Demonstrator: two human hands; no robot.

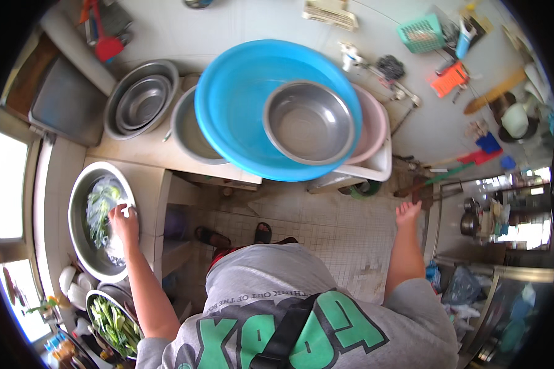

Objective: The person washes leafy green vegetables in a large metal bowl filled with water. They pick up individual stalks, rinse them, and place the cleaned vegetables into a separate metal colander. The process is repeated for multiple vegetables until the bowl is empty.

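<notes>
My left hand (pixel 124 225) reaches over the near rim of a metal basin (pixel 77 226) on the tiled counter at the left. Its fingers are bent, and a bright white patch beside them hides whether they grip anything. Leafy greens (pixel 102 203) lie in water in that basin, just beyond my fingertips. My right hand (pixel 407 213) is held out to the right over the floor, palm up, fingers apart and nothing in it.
A large blue plastic basin (pixel 233 106) carries a steel bowl (pixel 304 122), with a pink basin (pixel 371 124) partly beneath it at a white sink (pixel 385 157). Nested metal bowls (pixel 143 101) stand left of it. More cut greens (pixel 113 323) fill a bowl at lower left.
</notes>
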